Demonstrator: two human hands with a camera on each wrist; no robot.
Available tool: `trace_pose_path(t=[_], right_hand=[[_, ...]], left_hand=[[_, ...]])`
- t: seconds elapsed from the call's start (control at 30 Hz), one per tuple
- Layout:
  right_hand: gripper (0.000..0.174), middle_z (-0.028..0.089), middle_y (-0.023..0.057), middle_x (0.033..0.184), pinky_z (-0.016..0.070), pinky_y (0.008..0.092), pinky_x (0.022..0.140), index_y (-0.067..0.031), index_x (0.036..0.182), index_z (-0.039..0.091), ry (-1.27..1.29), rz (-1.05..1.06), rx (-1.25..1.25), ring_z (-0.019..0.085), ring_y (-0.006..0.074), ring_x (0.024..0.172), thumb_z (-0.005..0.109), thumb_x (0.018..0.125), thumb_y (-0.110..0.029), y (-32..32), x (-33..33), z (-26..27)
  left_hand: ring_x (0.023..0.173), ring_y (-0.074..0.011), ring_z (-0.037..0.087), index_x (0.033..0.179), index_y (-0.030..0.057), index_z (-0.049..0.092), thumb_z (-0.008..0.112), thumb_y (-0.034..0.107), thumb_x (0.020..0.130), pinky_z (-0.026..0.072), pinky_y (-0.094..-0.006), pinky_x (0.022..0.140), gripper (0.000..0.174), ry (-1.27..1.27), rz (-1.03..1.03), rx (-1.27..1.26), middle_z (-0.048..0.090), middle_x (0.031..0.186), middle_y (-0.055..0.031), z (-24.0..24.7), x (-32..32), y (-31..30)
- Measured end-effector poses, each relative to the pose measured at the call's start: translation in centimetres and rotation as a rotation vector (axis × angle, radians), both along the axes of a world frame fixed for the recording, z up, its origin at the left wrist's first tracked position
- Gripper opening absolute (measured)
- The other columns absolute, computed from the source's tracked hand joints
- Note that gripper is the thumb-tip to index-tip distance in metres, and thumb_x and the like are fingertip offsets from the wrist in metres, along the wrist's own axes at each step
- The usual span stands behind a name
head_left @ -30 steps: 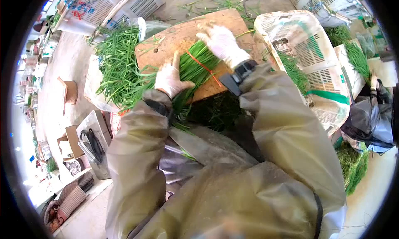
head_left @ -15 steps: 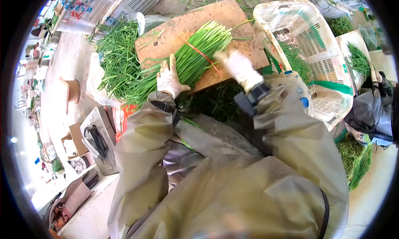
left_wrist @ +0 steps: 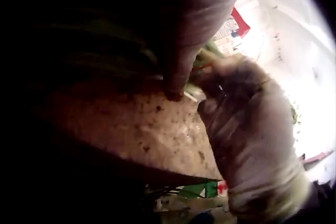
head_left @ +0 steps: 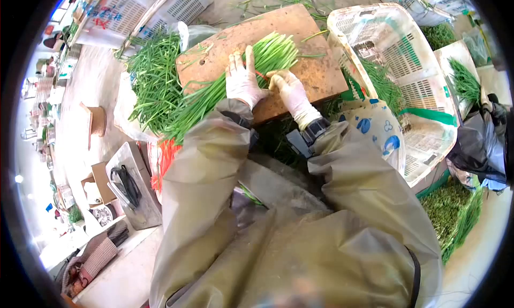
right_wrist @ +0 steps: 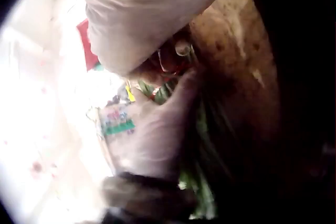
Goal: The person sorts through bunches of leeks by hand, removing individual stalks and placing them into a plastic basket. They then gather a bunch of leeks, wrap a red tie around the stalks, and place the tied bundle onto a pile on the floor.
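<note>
A bundle of green chives [head_left: 270, 51], tied with a red band [head_left: 261, 75], lies slantwise on a wooden board [head_left: 316, 72]. My left hand [head_left: 242, 82], in a white glove, lies on the bundle just left of the band with its fingers stretched over the stalks. My gloved right hand [head_left: 286, 88] is close beside it, fingers curled and pinching at the band. In the left wrist view a left finger [left_wrist: 176, 79] presses down at the board's edge next to the curled right hand [left_wrist: 247, 124]. The right wrist view shows the right hand [right_wrist: 142, 19] at the band, with the left hand [right_wrist: 157, 129] below it.
A heap of loose chives [head_left: 152, 78] lies on plastic left of the board. A white slatted crate [head_left: 396, 56] stands to the right, with more crates [head_left: 134, 8] at the back left. A metal tray [head_left: 128, 185] sits low on the left, and more greens [head_left: 455, 211] lie at the lower right.
My right hand left the bundle's far end, swung toward me and came back to the red band. My left hand slid up the bundle to the band.
</note>
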State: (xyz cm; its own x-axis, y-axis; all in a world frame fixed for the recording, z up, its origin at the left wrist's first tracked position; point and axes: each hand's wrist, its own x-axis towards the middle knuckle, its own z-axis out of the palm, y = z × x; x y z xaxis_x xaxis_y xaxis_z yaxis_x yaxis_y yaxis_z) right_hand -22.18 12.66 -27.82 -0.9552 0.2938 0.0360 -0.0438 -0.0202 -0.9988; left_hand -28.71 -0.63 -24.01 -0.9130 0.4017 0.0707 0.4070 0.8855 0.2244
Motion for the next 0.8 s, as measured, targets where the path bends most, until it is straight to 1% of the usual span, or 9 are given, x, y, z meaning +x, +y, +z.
trace_pose_path(t=[0.1, 0.23, 0.3, 0.37, 0.43, 0.5, 0.57, 0.63, 0.8], right_hand=[[0.031, 0.056, 0.0031, 0.071, 0.0319, 0.0242, 0.047, -0.0097, 0.07, 0.053, -0.27, 0.131, -0.799, 0.042, 0.0092, 0.051, 0.047, 0.096, -0.025, 0.5, 0.1, -0.1], [0.026, 0.056, 0.0042, 0.066, 0.0379, 0.0272, 0.057, -0.0024, 0.074, 0.058, -0.327, 0.049, -0.381, 0.047, 0.0112, 0.06, 0.05, 0.09, -0.02, -0.7, 0.1, 5.6], [0.029, 0.059, 0.0067, 0.069, 0.0419, 0.0308, 0.061, 0.0028, 0.079, 0.06, -0.25, 0.023, -0.269, 0.052, 0.0139, 0.064, 0.053, 0.088, -0.023, -1.9, -2.3, 9.6], [0.024, 0.061, 0.0048, 0.073, 0.0421, 0.0279, 0.062, 0.0032, 0.084, 0.065, -0.276, 0.138, -0.339, 0.054, 0.0124, 0.068, 0.059, 0.087, -0.02, -3.8, -5.8, 11.9], [0.027, 0.062, 0.0057, 0.07, 0.0422, 0.0305, 0.062, 0.0021, 0.083, 0.066, -0.363, 0.156, 0.123, 0.054, 0.0135, 0.069, 0.06, 0.087, -0.024, -4.7, -9.8, 10.6], [0.03, 0.061, 0.0056, 0.066, 0.0423, 0.0321, 0.062, 0.0021, 0.08, 0.066, -0.093, 0.198, 0.195, 0.055, 0.015, 0.067, 0.059, 0.088, -0.026, -3.6, -9.8, 9.7], [0.035, 0.069, 0.0159, 0.079, 0.0503, 0.0403, 0.07, -0.0054, 0.086, 0.071, -0.266, 0.327, 0.154, 0.066, 0.0289, 0.074, 0.051, 0.09, -0.034, -0.1, -8.3, 12.7], [0.041, 0.069, 0.0139, 0.09, 0.0491, 0.0379, 0.076, 0.0012, 0.099, 0.068, -0.332, 0.148, 0.43, 0.064, 0.025, 0.082, 0.055, 0.09, -0.037, 4.3, -5.2, 15.5], [0.033, 0.064, 0.0011, 0.079, 0.0453, 0.0263, 0.064, -0.0032, 0.099, 0.068, -0.271, 0.029, 0.143, 0.056, 0.0119, 0.068, 0.061, 0.091, -0.034, 9.4, 3.3, 11.7]], left_hand=[[0.136, -0.04, 0.034, 0.153, 0.0092, 0.009, 0.09, 0.047, 0.049, 0.0291, -0.0486, 0.111, 0.137, 0.016, 0.12, -0.005, 0.036, 0.144, -0.0266, -1.4, -0.2, 0.1], [0.117, -0.0342, 0.052, 0.149, 0.0059, 0.019, 0.09, 0.046, 0.049, 0.0413, -0.045, 0.099, 0.13, -0.046, 0.253, 0.005, 0.054, 0.123, -0.0202, -2.3, -1.3, 0.0], [0.102, -0.0304, 0.059, 0.131, 0.0022, 0.044, 0.079, 0.043, 0.066, 0.0451, -0.0432, 0.089, 0.084, 0.23, 0.316, 0.014, 0.062, 0.102, -0.013, -4.4, 0.0, 0.8], [0.104, -0.0285, 0.058, 0.128, 0.0023, 0.047, 0.075, 0.04, 0.069, 0.0449, -0.0435, 0.09, 0.076, 0.415, 0.328, -0.017, 0.06, 0.108, -0.0127, -10.8, 1.0, 1.0], [0.105, -0.0286, 0.057, 0.129, 0.0024, 0.046, 0.076, 0.04, 0.067, 0.0443, -0.0436, 0.091, 0.079, 0.508, 0.347, -0.098, 0.059, 0.11, -0.0125, -13.9, 1.5, 1.0], [0.107, -0.0288, 0.055, 0.131, 0.0028, 0.045, 0.079, 0.039, 0.062, 0.043, -0.0438, 0.094, 0.085, 0.735, 0.407, -0.251, 0.058, 0.113, -0.0121, -10.9, 0.6, 1.4], [0.114, -0.0321, 0.052, 0.137, 0.0042, 0.038, 0.088, 0.042, 0.052, 0.0385, -0.0446, 0.1, 0.106, 0.125, 0.214, -0.029, 0.056, 0.117, -0.0138, -4.0, 2.1, 1.4], [0.115, -0.0328, 0.052, 0.138, 0.0029, 0.037, 0.089, 0.046, 0.052, 0.0392, -0.0453, 0.099, 0.11, -0.061, 0.151, 0.013, 0.056, 0.119, -0.0174, -1.7, 1.5, 0.4], [0.131, -0.0391, 0.045, 0.15, -0.0019, 0.018, 0.088, 0.049, 0.051, 0.0391, -0.0414, 0.106, 0.131, -0.33, -0.025, -0.089, 0.048, 0.138, -0.028, 2.4, -3.3, -0.3]])
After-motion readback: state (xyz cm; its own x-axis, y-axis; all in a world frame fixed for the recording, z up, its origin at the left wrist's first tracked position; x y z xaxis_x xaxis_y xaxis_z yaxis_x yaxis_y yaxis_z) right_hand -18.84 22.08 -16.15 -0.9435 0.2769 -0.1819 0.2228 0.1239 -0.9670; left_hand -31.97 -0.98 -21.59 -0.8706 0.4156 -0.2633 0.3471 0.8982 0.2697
